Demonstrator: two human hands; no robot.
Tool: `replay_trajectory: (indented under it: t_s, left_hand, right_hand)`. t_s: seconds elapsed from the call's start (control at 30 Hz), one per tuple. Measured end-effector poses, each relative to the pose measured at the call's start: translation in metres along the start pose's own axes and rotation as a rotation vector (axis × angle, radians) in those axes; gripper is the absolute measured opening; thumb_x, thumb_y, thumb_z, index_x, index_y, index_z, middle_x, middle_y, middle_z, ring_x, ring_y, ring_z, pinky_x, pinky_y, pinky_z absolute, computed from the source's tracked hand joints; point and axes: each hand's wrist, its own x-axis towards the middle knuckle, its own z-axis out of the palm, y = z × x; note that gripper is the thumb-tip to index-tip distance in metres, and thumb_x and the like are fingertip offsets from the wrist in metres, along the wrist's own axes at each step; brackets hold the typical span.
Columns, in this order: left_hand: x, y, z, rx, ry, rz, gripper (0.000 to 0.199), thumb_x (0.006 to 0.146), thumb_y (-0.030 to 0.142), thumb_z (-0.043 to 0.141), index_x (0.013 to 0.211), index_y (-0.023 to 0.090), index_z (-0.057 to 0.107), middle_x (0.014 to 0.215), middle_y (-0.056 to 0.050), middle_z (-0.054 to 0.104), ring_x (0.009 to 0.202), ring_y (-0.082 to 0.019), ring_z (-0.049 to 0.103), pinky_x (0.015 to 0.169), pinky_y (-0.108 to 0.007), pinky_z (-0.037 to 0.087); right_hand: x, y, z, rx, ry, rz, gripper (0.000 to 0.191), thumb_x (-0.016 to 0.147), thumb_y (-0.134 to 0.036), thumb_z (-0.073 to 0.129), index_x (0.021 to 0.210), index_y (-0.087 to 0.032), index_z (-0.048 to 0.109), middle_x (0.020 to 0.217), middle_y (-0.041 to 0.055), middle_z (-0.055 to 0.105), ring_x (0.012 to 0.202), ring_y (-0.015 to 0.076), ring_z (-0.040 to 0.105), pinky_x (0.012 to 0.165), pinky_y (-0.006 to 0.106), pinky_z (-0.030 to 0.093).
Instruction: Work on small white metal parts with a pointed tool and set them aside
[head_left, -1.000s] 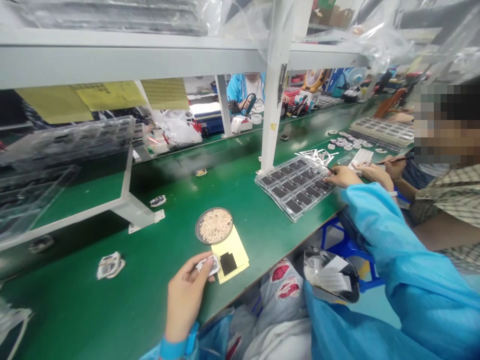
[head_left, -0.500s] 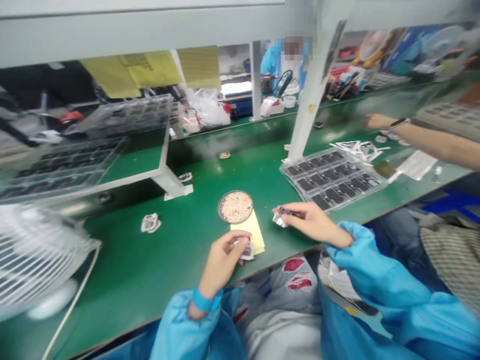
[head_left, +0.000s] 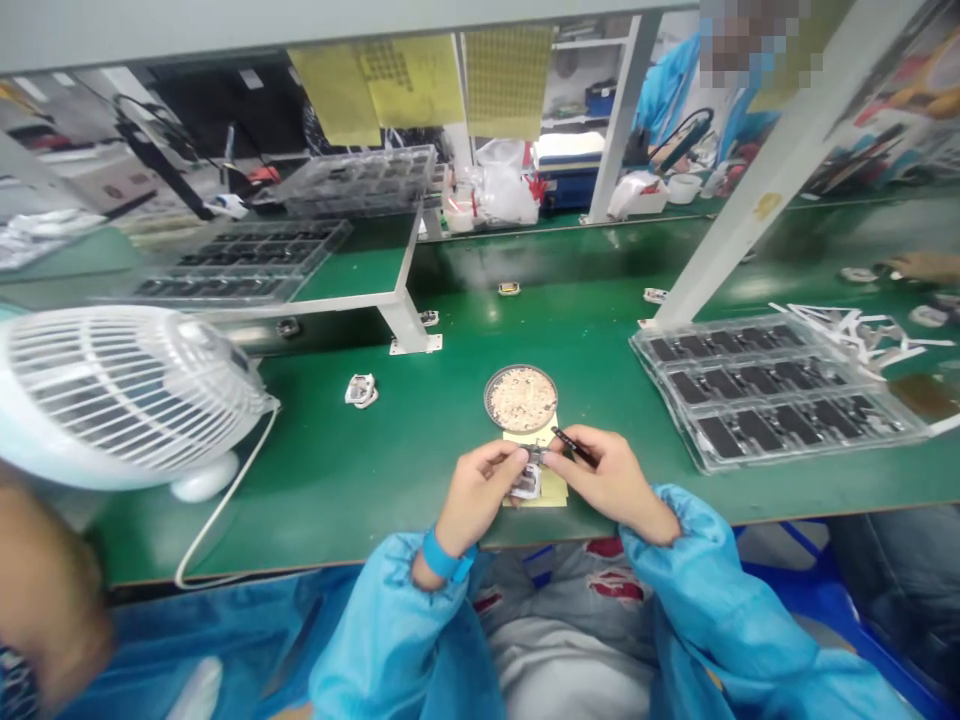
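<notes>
Head view | dark part (head_left: 535, 454) pinched by left hand (head_left: 480, 490) and right hand (head_left: 611, 480), nearside of dish (head_left: 487, 402) | black tool (head_left: 576, 446) held in right | step: apparently two-handed handling; steady pinching seemingly required

Small grey part (head_left: 535, 455), partly covered, white-edged piece (head_left: 528, 484) just beside it, slim black tool (head_left: 576, 447) slanting nearby

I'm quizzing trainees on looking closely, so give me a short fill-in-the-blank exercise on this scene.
The wristband on the person's left wrist is ____.
The right hand holds a slim ____ tool.
The paper nearest the round dish is ____.
The white fan stands at the picture's ____ edge.

Missing words: blue; black; yellow; left.
</notes>
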Motion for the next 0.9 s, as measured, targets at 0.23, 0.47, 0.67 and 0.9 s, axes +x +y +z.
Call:
replay_trajectory:
  t_s: [0.23, 0.47, 0.67, 0.9]
  left_hand:
    - [-0.001, 0.005, -0.005, -0.057, -0.007, 0.054, 0.036, 0.087, 0.041, 0.065, 0.109, 0.012, 0.07, 0.075, -0.006, 0.072, 0.059, -0.013, 0.063, 0.045, -0.019, 0.036]
    - [-0.004, 0.007, -0.007, -0.033, 0.059, 0.128, 0.035, 0.086, 0.03, 0.066, 0.115, 0.013, 0.072, 0.093, -0.008, 0.075, 0.064, -0.012, 0.059, 0.058, -0.021, 0.044]
    - [-0.007, 0.004, -0.007, -0.061, 0.0, 0.174, 0.037, 0.086, 0.027, 0.067, 0.121, 0.016, 0.071, 0.112, -0.011, 0.074, 0.09, -0.02, 0.067, 0.076, -0.027, 0.051]
    - [-0.007, -0.006, -0.008, 0.081, 0.012, 0.232, 0.045, 0.085, 0.027, 0.071, 0.129, 0.019, 0.066, 0.114, -0.011, 0.071, 0.087, -0.018, 0.064, 0.078, -0.027, 0.051]
  right_hand:
    - [0.002, -0.009, -0.007, 0.214, -0.002, 0.065, 0.02, 0.08, -0.037, 0.075, 0.081, -0.018, 0.072, 0.075, 0.004, 0.071, 0.066, 0.0177, 0.062, 0.06, 0.027, 0.047]
    - [0.001, -0.01, -0.002, 0.133, -0.108, 0.182, 0.018, 0.08, -0.036, 0.075, 0.078, -0.018, 0.076, 0.074, 0.0033, 0.074, 0.067, 0.0174, 0.063, 0.061, 0.027, 0.045]
    - [0.006, -0.012, 0.002, 0.138, -0.134, 0.213, 0.022, 0.083, -0.039, 0.073, 0.076, -0.018, 0.076, 0.073, 0.0032, 0.074, 0.067, 0.0172, 0.064, 0.063, 0.026, 0.045]
    - [0.007, -0.014, 0.0, 0.161, -0.133, 0.195, 0.026, 0.086, -0.037, 0.07, 0.069, -0.018, 0.072, 0.071, 0.0011, 0.073, 0.068, 0.0153, 0.063, 0.067, 0.025, 0.044]
